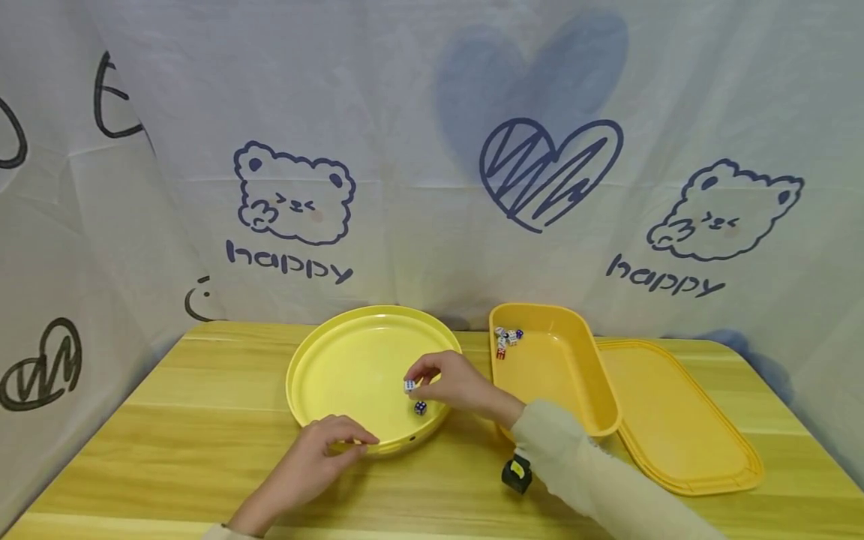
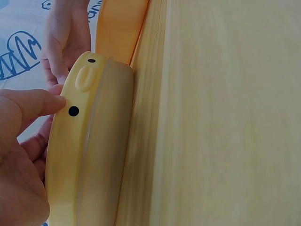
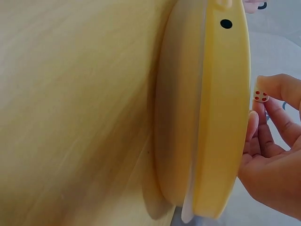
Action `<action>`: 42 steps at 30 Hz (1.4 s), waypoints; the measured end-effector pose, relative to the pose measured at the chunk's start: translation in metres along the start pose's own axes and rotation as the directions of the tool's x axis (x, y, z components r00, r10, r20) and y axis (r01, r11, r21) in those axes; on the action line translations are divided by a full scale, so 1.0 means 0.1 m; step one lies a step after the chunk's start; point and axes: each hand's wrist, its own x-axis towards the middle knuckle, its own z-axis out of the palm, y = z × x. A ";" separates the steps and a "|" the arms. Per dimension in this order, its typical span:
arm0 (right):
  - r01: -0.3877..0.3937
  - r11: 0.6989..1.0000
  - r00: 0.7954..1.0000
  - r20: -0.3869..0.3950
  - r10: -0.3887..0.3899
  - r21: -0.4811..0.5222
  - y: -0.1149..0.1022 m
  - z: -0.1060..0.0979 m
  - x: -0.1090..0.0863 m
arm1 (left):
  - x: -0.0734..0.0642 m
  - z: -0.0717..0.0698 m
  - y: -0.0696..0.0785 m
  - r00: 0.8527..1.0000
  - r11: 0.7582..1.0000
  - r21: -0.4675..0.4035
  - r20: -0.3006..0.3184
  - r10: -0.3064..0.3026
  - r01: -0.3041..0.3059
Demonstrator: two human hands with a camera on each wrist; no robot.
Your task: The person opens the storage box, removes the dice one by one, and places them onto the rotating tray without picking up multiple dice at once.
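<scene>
My right hand (image 1: 448, 382) pinches a white die (image 1: 409, 385) between thumb and fingertips, low over a round yellow tray (image 1: 351, 360). Red pips show on the die (image 3: 261, 97) in the right wrist view. Just below it in the head view, a dark blue die (image 1: 420, 408) with white pips lies on the tray. My left hand (image 1: 324, 450) holds the near rim of the tray. In the left wrist view its thumb (image 2: 42, 104) lies against the outer wall, beside a black dot, with other fingers behind the rim.
Right of the tray stands an orange-yellow rectangular box (image 1: 550, 375) with several dice (image 1: 506, 339) in its far left corner. Its matching flat lid (image 1: 695, 427) lies at its right. A small black object with a yellow mark (image 1: 517, 474) is near the right sleeve. A printed cloth hangs behind.
</scene>
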 end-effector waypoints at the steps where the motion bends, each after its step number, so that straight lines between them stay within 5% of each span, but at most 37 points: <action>1: 0.002 1.000 1.000 0.002 -0.002 0.001 -0.01 0.01 0.00 | 0.00 0.00 0.00 1.000 1.000 0.003 0.003 -0.005 0.005; 15: 0.011 0.999 0.999 0.048 -0.013 0.049 -0.03 0.06 0.00 | 0.01 -0.01 -0.01 1.000 1.000 -0.009 0.015 -0.020 0.020; 42: 0.020 1.000 0.999 -0.025 -0.020 0.018 -0.04 0.00 0.00 | 0.01 -0.01 -0.01 1.000 1.000 -0.014 0.011 -0.019 0.019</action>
